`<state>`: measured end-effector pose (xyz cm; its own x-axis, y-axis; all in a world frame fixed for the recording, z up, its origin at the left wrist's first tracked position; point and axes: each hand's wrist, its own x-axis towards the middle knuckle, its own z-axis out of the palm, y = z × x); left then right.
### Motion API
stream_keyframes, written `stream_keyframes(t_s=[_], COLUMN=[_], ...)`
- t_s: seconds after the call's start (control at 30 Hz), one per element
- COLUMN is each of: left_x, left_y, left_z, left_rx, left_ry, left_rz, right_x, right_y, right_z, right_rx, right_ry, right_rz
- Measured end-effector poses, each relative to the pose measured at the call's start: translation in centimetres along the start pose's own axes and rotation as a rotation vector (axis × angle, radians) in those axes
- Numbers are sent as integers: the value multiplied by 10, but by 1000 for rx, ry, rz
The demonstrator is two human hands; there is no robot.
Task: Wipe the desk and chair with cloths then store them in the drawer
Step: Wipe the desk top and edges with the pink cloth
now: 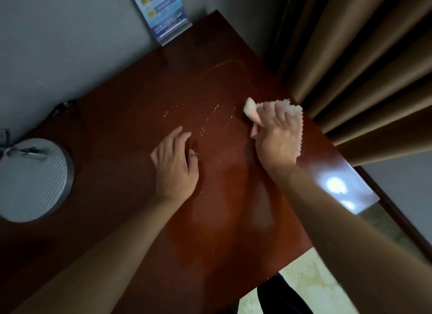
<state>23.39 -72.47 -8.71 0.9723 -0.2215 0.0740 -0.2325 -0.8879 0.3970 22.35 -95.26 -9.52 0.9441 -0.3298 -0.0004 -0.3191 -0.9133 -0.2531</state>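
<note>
1. Both forearms are stretched over the desk (pixel 145 98).
2. A bunched cloth (pixel 295 117) is clutched by the right hand (pixel 275 138) near the curtain-side edge.
3. The left hand (pixel 175 164) is rested flat, fingers relaxed.
4. White crumbs (pixel 203 126) are left unwiped; chair and drawer are unseen, so most work seems to remain.

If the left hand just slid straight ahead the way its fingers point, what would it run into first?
The left hand lies open on the desk, fingers aimed up and slightly right. First it would likely cross the white crumbs scattered just ahead; beyond them the wood looks free up to the far edge.
</note>
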Motion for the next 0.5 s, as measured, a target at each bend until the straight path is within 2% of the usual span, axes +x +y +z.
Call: stream_keyframes(t_s=[0.07,0.17,0.23,0.3,0.37,0.43,0.5], left_x=[6,9,9,11,14,14,14], left_y=[-11,-24,-29,-33,-34,-34,-35], left_z=[-2,1,2,2,0,-4,-6], left_rx=[-24,-46,-53,-59,-69,-83,-91], left_ry=[2,17,17,25,33,30,30], left_rz=[-27,-52,-58,-56,-56,-58,-52], right_x=[-31,-90,-104,-81,-39,5,30], right_y=[-33,-78,-81,-63,-38,-11,5], right_z=[6,22,30,32,26,12,0], right_rx=[57,146,155,97,-31,-138,-95], right_ry=[30,-17,-3,-9,-6,66,159], right_rz=[24,-162,-278,-335,-227,-37,44])
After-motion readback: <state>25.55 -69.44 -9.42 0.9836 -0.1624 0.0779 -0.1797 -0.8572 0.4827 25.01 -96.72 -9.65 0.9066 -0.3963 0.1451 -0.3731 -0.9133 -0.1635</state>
